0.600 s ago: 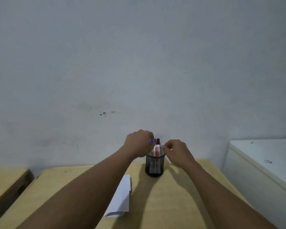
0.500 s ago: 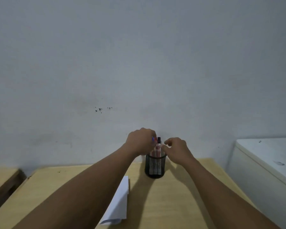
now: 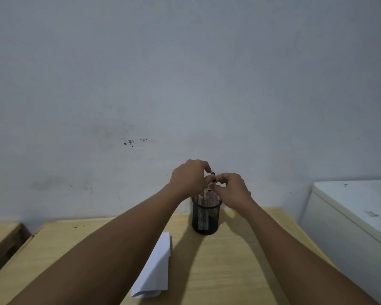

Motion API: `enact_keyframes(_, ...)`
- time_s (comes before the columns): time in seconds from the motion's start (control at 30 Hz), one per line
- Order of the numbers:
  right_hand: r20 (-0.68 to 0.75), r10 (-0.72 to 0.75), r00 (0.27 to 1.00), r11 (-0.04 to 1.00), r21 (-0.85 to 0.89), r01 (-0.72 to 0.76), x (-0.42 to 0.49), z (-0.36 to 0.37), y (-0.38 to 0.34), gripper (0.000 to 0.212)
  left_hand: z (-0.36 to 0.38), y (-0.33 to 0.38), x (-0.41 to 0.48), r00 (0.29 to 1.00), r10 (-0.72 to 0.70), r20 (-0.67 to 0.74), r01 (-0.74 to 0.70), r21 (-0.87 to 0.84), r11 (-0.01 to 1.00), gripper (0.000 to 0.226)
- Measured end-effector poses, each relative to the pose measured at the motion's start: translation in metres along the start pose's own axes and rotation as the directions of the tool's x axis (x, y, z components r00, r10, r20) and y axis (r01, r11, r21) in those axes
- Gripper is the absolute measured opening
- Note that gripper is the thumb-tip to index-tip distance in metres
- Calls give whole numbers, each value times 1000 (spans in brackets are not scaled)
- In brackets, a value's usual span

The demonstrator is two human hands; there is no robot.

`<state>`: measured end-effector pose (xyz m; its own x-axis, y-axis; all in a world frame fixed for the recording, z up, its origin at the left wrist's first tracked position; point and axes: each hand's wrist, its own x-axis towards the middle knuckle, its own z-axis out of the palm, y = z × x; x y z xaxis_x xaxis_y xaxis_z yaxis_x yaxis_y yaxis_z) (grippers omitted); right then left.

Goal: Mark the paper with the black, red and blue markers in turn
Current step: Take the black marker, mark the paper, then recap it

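Both hands are seen raised over the black mesh pen holder (image 3: 205,219), which stands upright on the wooden desk (image 3: 229,271) close to the wall (image 3: 185,73). The left hand (image 3: 190,178) is curled, its fingers drawn together above the holder's rim; what they press on is hidden, so its grip cannot be told for certain. The right hand (image 3: 231,190) is curled too, thumb and forefinger brought together just beside the left hand's fingertips, right at the marker tops. A dark marker cap (image 3: 213,173) is glimpsed poking up between the two hands, though which hand pinches it cannot be made out. The markers (image 3: 204,209) are seen standing inside the holder, their pale barrels showing through the mesh; the colours are too small to be sorted. The white paper (image 3: 157,267), folded, is laid flat on the desk in front of the holder and to its left, partly covered by the left forearm, well apart from the holder. A white cabinet (image 3: 350,212) is seen beside the desk at the right.
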<state>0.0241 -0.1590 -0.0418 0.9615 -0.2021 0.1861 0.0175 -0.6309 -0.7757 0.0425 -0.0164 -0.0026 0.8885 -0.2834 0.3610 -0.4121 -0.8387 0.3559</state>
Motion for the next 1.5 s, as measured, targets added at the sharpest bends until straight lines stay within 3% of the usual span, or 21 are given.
enact_keyframes(0.2,-50,-192,980,978,66,195,-38,-43,-73,17,-75,25,-22,990,28,-135,-60,-237,970,23)
enact_keyframes(0.33,61,-266,962,951,180,252,-72,-52,-115,16,-128,35,-52,968,-3,-253,-75,-297,952,25)
enact_keyframes(0.47,69,-303,951,931,232,280,-100,-44,-143,15,-163,30,-85,966,-41,-254,-58,-371,927,29)
enact_keyframes(0.7,65,-312,948,946,109,304,-122,-7,-176,37,-175,-16,-117,940,-206,-272,57,-469,882,27)
enact_keyframes(0.83,80,-258,963,965,60,254,-124,23,-168,44,-163,-46,-121,877,-347,-332,110,-564,818,25)
enact_keyframes(0.93,112,-216,970,975,82,208,-121,49,-145,45,-140,-80,-127,856,-387,-342,200,-472,859,24)
enact_keyframes(1.1,159,-166,973,983,108,149,-115,75,-100,29,-69,-141,-154,883,-425,-198,392,-183,901,26)
enact_keyframes(1.27,191,-150,970,972,208,109,-105,88,-71,37,-16,-176,-170,864,-491,-111,481,-106,870,25)
enact_keyframes(1.43,238,-173,956,961,253,111,-96,102,-55,7,3,-182,-182,864,-497,-75,490,-95,866,21)
enact_keyframes(1.5,255,-172,951,955,278,98,-96,106,-53,6,7,-188,-181,866,-496,-64,491,-75,868,23)
